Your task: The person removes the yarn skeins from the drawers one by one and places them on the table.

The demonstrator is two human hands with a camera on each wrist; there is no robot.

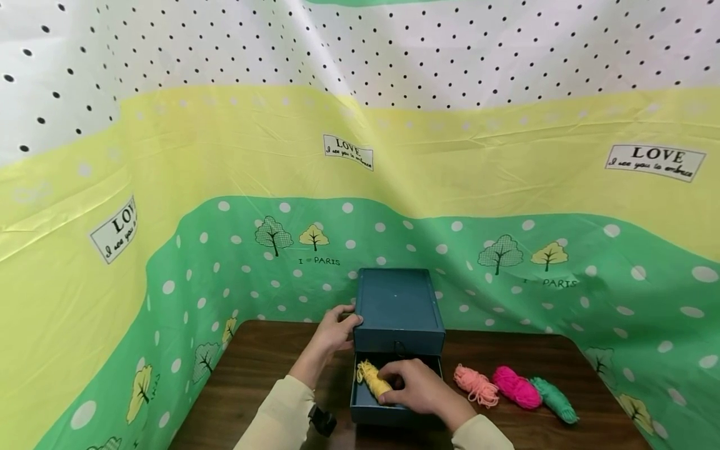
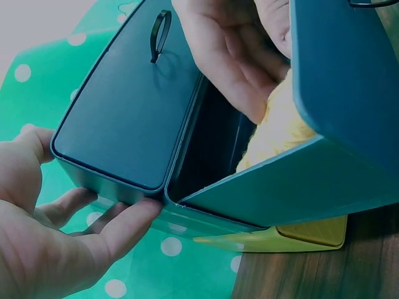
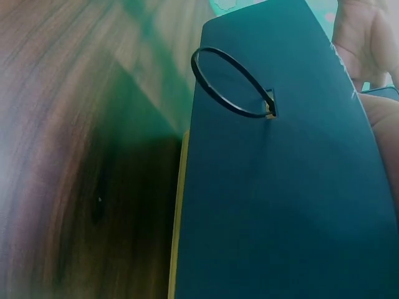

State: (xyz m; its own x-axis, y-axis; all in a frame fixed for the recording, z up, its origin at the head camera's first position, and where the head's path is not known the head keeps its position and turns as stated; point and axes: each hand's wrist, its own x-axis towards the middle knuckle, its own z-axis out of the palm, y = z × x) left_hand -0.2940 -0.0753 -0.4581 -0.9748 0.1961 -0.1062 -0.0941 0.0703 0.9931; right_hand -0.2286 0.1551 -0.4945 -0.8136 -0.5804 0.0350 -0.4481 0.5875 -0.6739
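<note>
A dark blue two-tier drawer box (image 1: pixel 399 300) stands at the back of the table, its lower drawer (image 1: pixel 360 406) pulled out. My left hand (image 1: pixel 335 328) touches the box's left side with spread fingers, the thumb by the front edge; the left wrist view shows fingertips (image 2: pixel 149 208) against that side. Inside the lower drawer lies a skein of yellow yarn (image 1: pixel 372 379). The right hand (image 1: pixel 415 385) reaches in over the drawer front and holds the skein between thumb and fingers. The drawer front (image 3: pixel 280 187) hides most of this hand in the right wrist view.
To the right of the drawer, skeins of coral (image 1: pixel 476 385), magenta (image 1: pixel 516 387) and green yarn (image 1: pixel 554 400) lie in a row on the brown table (image 1: pixel 270 356). Black loop pulls (image 3: pixel 227 81) stick out from the drawer fronts. A patterned curtain (image 1: pixel 394 237) surrounds the table.
</note>
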